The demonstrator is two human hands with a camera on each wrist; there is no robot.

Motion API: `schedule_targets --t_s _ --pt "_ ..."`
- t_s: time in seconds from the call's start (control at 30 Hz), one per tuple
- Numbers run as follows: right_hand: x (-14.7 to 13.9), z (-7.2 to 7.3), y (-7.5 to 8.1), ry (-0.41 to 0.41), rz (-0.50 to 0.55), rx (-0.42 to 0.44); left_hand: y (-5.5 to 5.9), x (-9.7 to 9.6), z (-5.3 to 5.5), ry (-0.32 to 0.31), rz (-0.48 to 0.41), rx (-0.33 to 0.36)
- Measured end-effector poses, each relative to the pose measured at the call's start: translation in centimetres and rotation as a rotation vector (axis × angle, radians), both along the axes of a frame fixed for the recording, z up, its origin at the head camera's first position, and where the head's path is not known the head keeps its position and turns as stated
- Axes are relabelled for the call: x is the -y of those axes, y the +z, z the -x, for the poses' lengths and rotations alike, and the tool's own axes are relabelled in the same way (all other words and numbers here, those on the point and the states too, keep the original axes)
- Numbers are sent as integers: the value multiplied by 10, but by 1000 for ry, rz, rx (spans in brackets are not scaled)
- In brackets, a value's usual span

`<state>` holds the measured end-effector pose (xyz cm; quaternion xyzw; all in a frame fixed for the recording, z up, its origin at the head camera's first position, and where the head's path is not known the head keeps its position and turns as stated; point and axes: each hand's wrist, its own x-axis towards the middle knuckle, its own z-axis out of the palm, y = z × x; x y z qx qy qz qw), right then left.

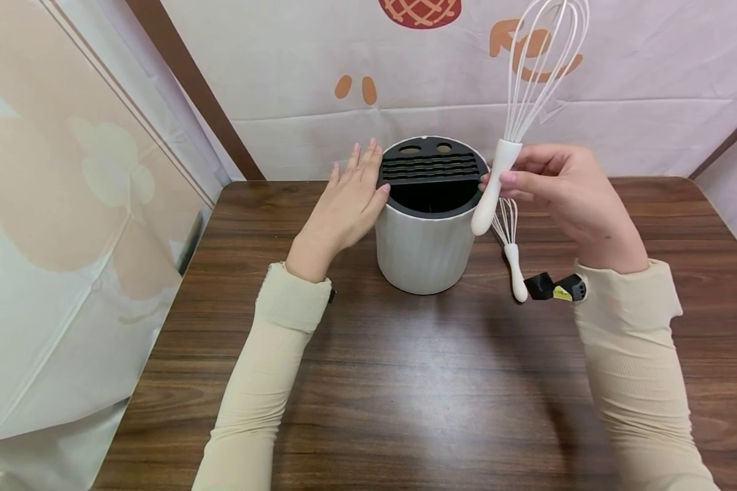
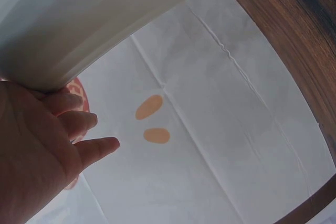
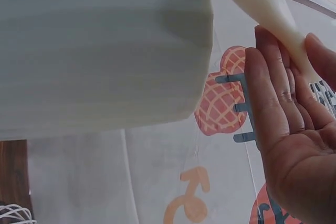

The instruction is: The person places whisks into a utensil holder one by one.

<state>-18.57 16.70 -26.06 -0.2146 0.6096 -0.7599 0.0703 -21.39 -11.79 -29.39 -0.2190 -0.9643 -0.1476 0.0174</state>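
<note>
A white ribbed utensil holder [image 1: 424, 252] with a black slotted lid [image 1: 430, 167] stands upright on the table; the front half of its top is an open dark compartment. My left hand [image 1: 347, 201] rests against the holder's left side near the rim, fingers straight. Beside the right rim, my right hand [image 1: 580, 194] pinches a large white whisk [image 1: 502, 164] by its handle, wires pointing up and the handle end hanging low. In the right wrist view the handle [image 3: 262, 1] lies between thumb and fingers. A smaller white whisk [image 1: 512, 262] lies on the table, right of the holder.
The dark wood-grain table [image 1: 405, 382] runs back to a pale printed curtain [image 1: 295, 54]. Another curtain [image 1: 55, 225] hangs along the left edge. A black strap piece with a yellow label [image 1: 561, 292] sits at the right cuff, close to the small whisk's handle.
</note>
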Motion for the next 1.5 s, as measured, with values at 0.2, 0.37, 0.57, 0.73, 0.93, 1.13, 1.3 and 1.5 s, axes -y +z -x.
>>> schedule_targets --t_s 0.2,0.37,0.57,0.73,0.93,1.13,1.3,1.5 --pt "8 2 3 -9 2 20 0 0 0 -1 -3 -2" --pt "14 3 8 -18 -4 48 0 -2 1 -6 -4 -1" --pt "21 8 12 -8 28 19 0 -4 3 -7 -6 -8" --pt "28 11 7 -21 43 -7 -2 -4 0 -17 1 9" --pt "39 15 4 -36 15 -30 -3 -2 -4 -1 11 4" --pt "47 22 5 -58 -22 -84 -2 -2 -2 -3 -7 -6" --pt "56 28 1 -93 -114 -92 -5 -1 -3 -1 6 3" --pt "66 34 2 -138 -196 -77 -7 -3 -2 -2 -2 -7"
